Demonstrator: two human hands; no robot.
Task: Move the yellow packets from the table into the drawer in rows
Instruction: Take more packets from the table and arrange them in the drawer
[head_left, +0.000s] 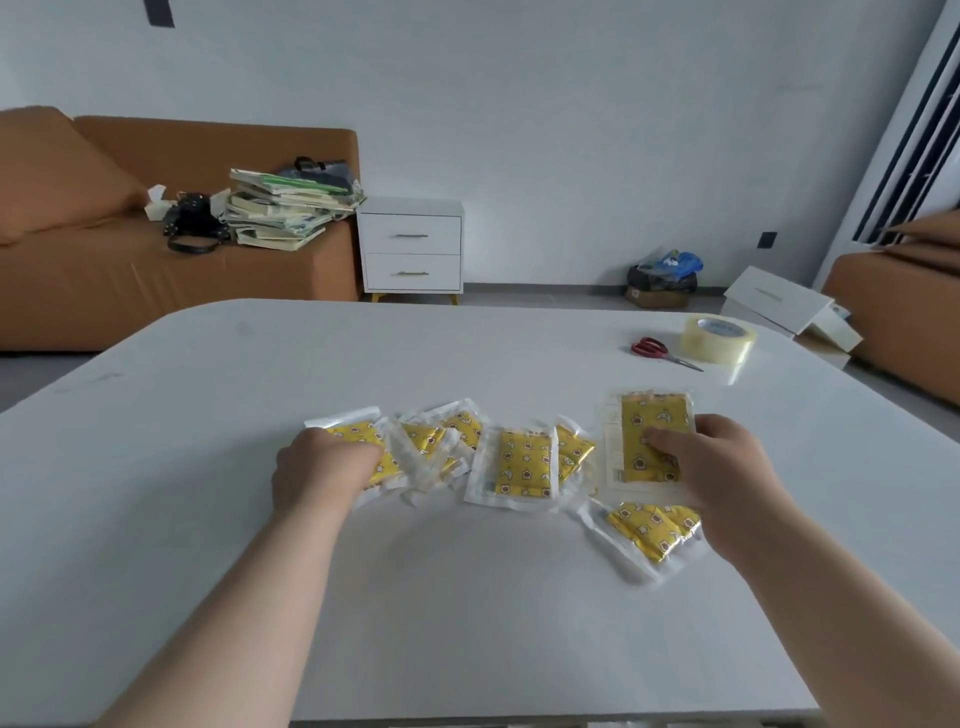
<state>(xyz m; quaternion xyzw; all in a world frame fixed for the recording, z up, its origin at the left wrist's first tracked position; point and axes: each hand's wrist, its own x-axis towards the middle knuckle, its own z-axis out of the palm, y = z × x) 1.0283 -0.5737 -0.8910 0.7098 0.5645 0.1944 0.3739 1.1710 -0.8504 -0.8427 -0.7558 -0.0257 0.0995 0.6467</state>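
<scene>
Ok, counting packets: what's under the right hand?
The right hand pinches a yellow packet, thumb on top. A second packet lies partly beneath it; anything under the palm is hidden.

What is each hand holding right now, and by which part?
The right hand pinches a packet by its right edge, thumb on the face. The left hand grips the leftmost packet at its near part.
</scene>
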